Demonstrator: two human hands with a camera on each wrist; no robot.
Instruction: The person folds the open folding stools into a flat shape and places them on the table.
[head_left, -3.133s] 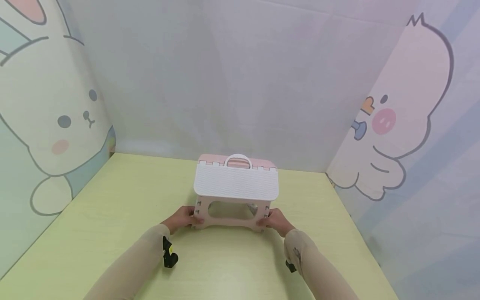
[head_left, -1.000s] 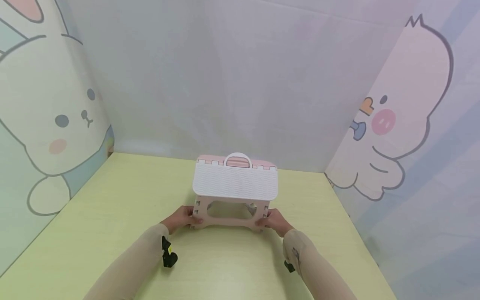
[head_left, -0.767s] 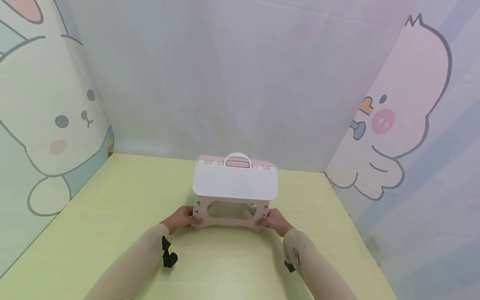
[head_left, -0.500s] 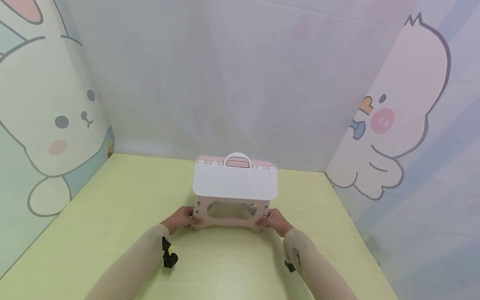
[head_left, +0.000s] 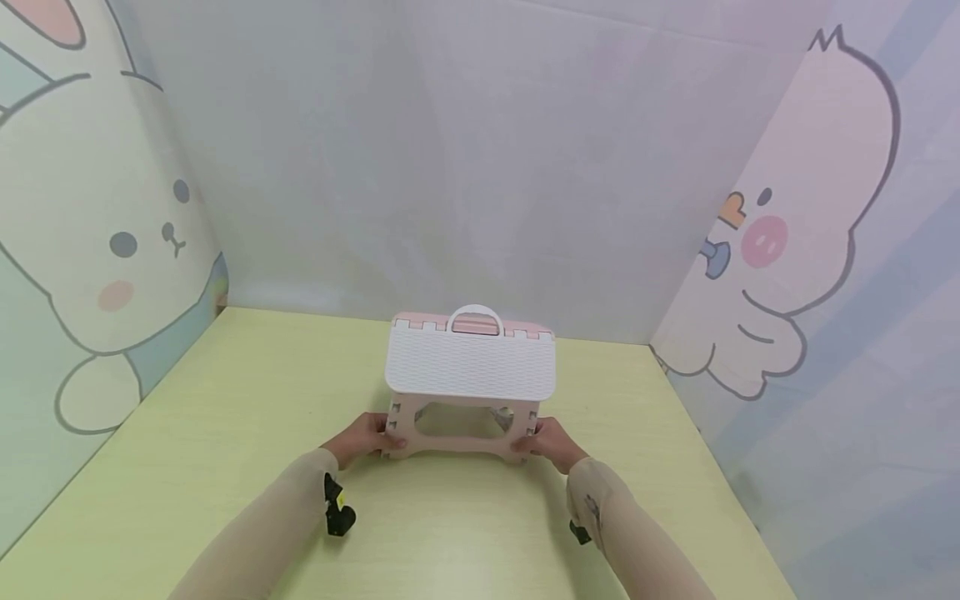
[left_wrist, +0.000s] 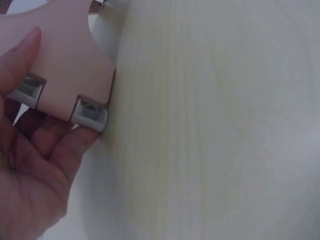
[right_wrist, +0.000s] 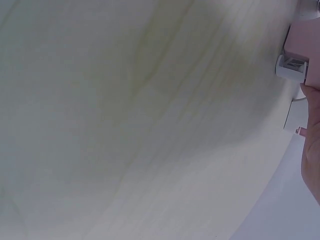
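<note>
- The lower near left corner of the folding stool (head_left: pixel 462 398) is held by the left grip (head_left: pixel 365 437): the thumb is laid on the front face and the fingers are curled behind, round the edge.
- The opposite corner is held in the same manner by the right grip (head_left: pixel 555 442), though this hand is largely cropped in the right wrist view.
- Almost no change is seen over the last second: neither grip has been loosened, and the stool has been kept on the same spot. It can be judged that it is being steadied rather than carried.
- The leg panel (head_left: pixel 462 444) is moulded in smooth, matt pink, apparently plastic, and is pierced by a wide, rounded opening.
- Along its side, notches are filled by white hinge pieces (left_wrist: pixel 90 115), each with a rounded outer face.
- The white seat half (head_left: pixel 471 362) is round-cornered and finely textured, like weave; beyond it a pink strip (head_left: pixel 420 318) is joined by interlocking tabs, with an arched white handle (head_left: pixel 475 308) raised at the seam.
- Whether the stool is fully unfolded cannot be told.
- It is stood on a pale yellow surface (head_left: pixel 240 417) with a faint wood grain, near the far edge, in front of a softly creased pale backdrop (head_left: pixel 450 167).
</note>
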